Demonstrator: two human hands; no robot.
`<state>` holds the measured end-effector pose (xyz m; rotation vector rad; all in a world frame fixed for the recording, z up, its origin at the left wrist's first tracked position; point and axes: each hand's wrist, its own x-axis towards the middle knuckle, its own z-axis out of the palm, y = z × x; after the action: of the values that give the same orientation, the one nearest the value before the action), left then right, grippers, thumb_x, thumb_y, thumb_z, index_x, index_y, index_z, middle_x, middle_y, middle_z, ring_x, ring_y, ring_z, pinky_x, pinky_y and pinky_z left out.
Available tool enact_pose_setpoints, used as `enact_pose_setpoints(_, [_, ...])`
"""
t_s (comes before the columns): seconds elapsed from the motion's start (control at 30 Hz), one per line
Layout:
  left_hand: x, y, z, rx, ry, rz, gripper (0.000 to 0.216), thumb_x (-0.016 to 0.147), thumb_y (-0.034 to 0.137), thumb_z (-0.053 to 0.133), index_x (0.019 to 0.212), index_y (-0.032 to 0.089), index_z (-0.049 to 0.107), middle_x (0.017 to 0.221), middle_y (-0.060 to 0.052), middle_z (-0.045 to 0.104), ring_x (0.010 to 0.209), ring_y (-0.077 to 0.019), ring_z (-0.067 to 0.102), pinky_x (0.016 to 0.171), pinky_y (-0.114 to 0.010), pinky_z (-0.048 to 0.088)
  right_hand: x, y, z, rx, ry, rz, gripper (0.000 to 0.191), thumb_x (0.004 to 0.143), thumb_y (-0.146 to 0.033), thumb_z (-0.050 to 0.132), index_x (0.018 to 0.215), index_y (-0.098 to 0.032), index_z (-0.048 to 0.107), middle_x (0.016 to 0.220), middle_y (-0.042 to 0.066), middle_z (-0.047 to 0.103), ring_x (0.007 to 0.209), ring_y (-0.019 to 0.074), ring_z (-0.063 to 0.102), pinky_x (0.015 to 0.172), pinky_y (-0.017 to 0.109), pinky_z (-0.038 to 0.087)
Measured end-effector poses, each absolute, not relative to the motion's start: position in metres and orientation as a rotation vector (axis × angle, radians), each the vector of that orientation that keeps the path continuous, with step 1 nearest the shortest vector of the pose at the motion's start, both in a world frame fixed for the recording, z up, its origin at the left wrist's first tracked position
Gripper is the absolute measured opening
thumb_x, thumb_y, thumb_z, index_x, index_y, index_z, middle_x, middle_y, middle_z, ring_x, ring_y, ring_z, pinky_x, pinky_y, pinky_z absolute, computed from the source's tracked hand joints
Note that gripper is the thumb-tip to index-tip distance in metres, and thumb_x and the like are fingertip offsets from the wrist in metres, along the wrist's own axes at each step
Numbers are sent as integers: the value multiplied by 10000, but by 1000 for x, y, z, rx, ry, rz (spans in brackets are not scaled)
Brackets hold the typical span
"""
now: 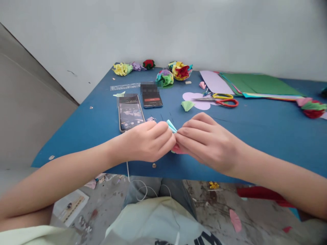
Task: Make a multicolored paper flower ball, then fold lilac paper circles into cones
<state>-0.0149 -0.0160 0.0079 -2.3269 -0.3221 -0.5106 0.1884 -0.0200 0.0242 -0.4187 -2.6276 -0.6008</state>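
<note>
Both hands meet over the front of the blue table. Fingers of my left hand (153, 141) are closed on a folded light-blue paper piece (171, 126), which sticks up between the hands. My right hand (208, 143) pinches the same paper from the other side. Below the fingertips shows a bit of pink paper (178, 149), mostly covered by the hands. Beyond them lie a folded green paper piece (187, 105) and a lilac flower-shaped paper (201, 102). Scissors (222, 99) with yellow and red handles rest across the lilac paper.
Two phones (131, 114) (152, 97) lie left of centre, near a clear ruler (125, 86). Crumpled paper flowers (165, 78) stand along the back edge. A stack of coloured paper (263, 85) lies at back right. A white cable (128, 172) hangs over the front edge.
</note>
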Motion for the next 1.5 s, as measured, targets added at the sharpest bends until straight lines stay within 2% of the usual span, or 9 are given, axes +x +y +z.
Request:
enact_pose_setpoints(0.2, [-5, -16, 4, -2490, -682, -562, 152, 843, 141, 424, 699, 152, 468, 641, -27, 471, 616, -148, 406, 546, -275, 381, 184, -26, 8, -434, -2411, -1088, 111, 796, -96, 569, 876, -55, 635, 834, 132, 653, 797, 232, 548, 666, 373, 411])
enact_pose_setpoints(0.37, [-11, -16, 6, -2234, -403, -467, 113, 843, 121, 474, 750, 119, 539, 665, -31, 502, 629, -145, 461, 532, -284, 372, 184, -13, 14, -559, -2560, -620, 288, 895, -188, 447, 649, -132, 586, 650, 51, 585, 675, 149, 511, 615, 313, 392])
enact_pose_setpoints(0.47, [-15, -14, 8, -2126, -233, -466, 90, 840, 133, 505, 852, 99, 587, 770, -57, 554, 713, -154, 504, 563, -281, 406, 186, -10, 19, -494, -2560, -541, 306, 908, -208, 432, 651, -138, 584, 647, 46, 584, 688, 143, 511, 616, 304, 395])
enact_pose_setpoints(0.67, [-7, -12, 4, -2306, -532, -580, 182, 852, 150, 450, 684, 137, 518, 606, -25, 470, 561, -141, 416, 534, -303, 401, 186, -15, 6, -350, -2342, -1042, 74, 814, -103, 559, 804, -74, 627, 759, 96, 647, 753, 187, 549, 682, 349, 434])
enact_pose_setpoints(0.77, [-3, -13, 1, -2265, -560, -583, 170, 828, 106, 473, 664, 139, 501, 596, -19, 465, 550, -140, 425, 530, -302, 407, 184, -14, -3, -331, -2283, -1153, 101, 776, -90, 604, 859, -36, 626, 791, 119, 653, 761, 202, 563, 687, 353, 442])
enact_pose_setpoints(1.07, [-14, -15, 6, -2020, -121, -482, 138, 813, 206, 584, 854, 86, 640, 773, -67, 586, 713, -145, 534, 530, -255, 428, 187, -12, 13, -498, -2502, -456, 221, 872, -190, 495, 683, -126, 592, 669, 46, 596, 671, 140, 518, 608, 302, 412])
enact_pose_setpoints(1.33, [-5, -12, -1, -2300, -456, -569, 72, 810, 139, 510, 751, 124, 549, 617, -22, 485, 560, -138, 425, 515, -302, 388, 188, -14, -4, -338, -2311, -1002, 57, 817, -108, 543, 853, -84, 581, 744, 96, 634, 737, 189, 541, 641, 343, 420])
enact_pose_setpoints(1.4, [-6, -15, -1, -2424, -521, -729, 27, 797, 158, 525, 798, 131, 522, 641, -23, 480, 603, -146, 437, 555, -305, 408, 189, -12, -6, -368, -2289, -947, 76, 821, -147, 553, 871, -91, 568, 747, 93, 635, 732, 187, 544, 628, 339, 420])
enact_pose_setpoints(1.5, [-9, -17, 2, -2597, -887, -1260, 254, 767, 258, 585, 962, 141, 473, 783, -42, 490, 713, -152, 466, 604, -296, 430, 192, -6, -5, -456, -2238, -715, 99, 820, -199, 570, 876, -119, 552, 744, 69, 635, 719, 166, 543, 616, 317, 422])
